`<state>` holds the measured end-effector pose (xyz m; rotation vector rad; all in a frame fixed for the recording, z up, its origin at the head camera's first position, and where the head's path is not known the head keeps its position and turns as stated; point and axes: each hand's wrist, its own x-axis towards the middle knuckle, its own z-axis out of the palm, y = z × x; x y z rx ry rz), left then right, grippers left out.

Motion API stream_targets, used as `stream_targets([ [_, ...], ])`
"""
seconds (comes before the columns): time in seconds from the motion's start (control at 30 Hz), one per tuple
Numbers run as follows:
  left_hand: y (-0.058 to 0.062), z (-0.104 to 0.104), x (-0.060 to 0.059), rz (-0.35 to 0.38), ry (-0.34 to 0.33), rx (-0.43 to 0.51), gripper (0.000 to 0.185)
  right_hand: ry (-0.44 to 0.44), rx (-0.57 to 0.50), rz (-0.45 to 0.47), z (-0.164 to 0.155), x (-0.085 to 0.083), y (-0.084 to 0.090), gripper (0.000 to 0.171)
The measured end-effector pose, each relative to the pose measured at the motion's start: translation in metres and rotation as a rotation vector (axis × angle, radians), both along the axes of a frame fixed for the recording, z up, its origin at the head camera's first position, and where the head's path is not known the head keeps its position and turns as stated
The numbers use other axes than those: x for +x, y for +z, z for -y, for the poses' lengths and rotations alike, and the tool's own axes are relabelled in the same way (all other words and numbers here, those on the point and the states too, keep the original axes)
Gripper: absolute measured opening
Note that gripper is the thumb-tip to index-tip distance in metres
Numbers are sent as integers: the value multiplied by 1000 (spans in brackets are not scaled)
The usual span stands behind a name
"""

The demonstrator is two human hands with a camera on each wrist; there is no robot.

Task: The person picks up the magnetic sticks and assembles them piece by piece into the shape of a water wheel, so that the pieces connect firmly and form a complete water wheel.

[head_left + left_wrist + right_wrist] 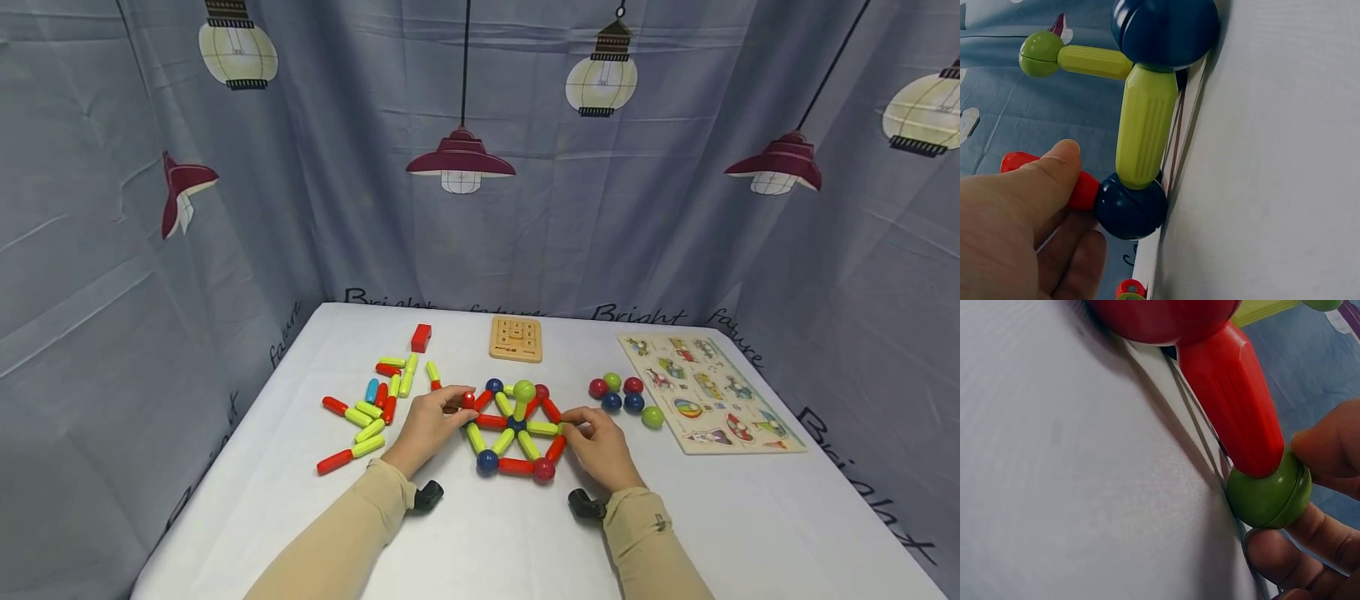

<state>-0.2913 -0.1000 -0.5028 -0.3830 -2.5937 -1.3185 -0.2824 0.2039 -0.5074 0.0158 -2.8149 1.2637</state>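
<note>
Your left hand (433, 425) sits at the left edge of the stick-and-ball wheel (516, 433) in the middle of the white table (750, 517), fingers curled round a red ball (468, 400) on its rim; the left wrist view shows your thumb (1054, 164) pressed on a red stick (1085, 190) just beside a dark blue ball (1130, 209), though most of that stick is hidden behind the hand. Your right hand (600, 446) pinches the wheel's right corner, where a green ball (1269, 494) sits at the end of a red stick (1232, 403); from the head camera that ball is almost wholly covered by your fingers. A light green stick topped with a green ball (523, 390) stands up from the hub, and the hub itself is hard to make out. Loose sticks (375, 412) lie near your left hand, loose balls (624, 398) near your right. Farther back lie a red block (421, 337) and a small wooden tile puzzle (516, 339), its markings too small to read. A picture peg board (708, 392) lies at the right.
</note>
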Motion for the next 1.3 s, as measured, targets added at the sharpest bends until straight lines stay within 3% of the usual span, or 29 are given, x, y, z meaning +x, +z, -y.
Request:
stream_targets([
  [0.07, 3, 3, 1, 24, 0, -13, 49, 4, 3, 4, 0, 0, 0, 20],
  [0.13, 7, 7, 2, 0, 27, -66, 43, 6, 8, 8, -1, 1, 0, 20],
  [0.3, 14, 21, 6, -76, 143, -426, 35, 6, 7, 11, -1, -1, 2, 20],
  [0.37, 14, 26, 8, -48, 132, -556, 34, 4, 4, 11, -1, -1, 3, 19],
  [0.43, 13, 29, 8, -9, 102, -604, 34, 5, 6, 14, -1, -1, 4, 19],
  [0.53, 9, 32, 8, 17, 81, -594, 32, 4, 4, 16, -1, -1, 4, 19],
  [0.67, 10, 32, 7, -15, 110, -476, 26, 6, 1, 16, -1, 0, 4, 20],
  [0.8, 24, 23, 7, -153, 145, -244, 32, 8, -3, 17, -1, 0, 3, 20],
  [0.87, 37, 16, 10, -256, 108, -180, 33, 11, -6, 12, 1, 0, 3, 20],
  [0.97, 53, 3, 14, -377, -15, -227, 31, 14, 2, 6, 1, 0, 3, 19],
  [1.07, 59, -8, 13, -445, -119, -338, 29, 9, 11, 10, 0, 0, 2, 20],
  [1.3, 56, -20, 3, -440, -145, -399, 27, 7, 6, 26, -2, -1, 4, 20],
])
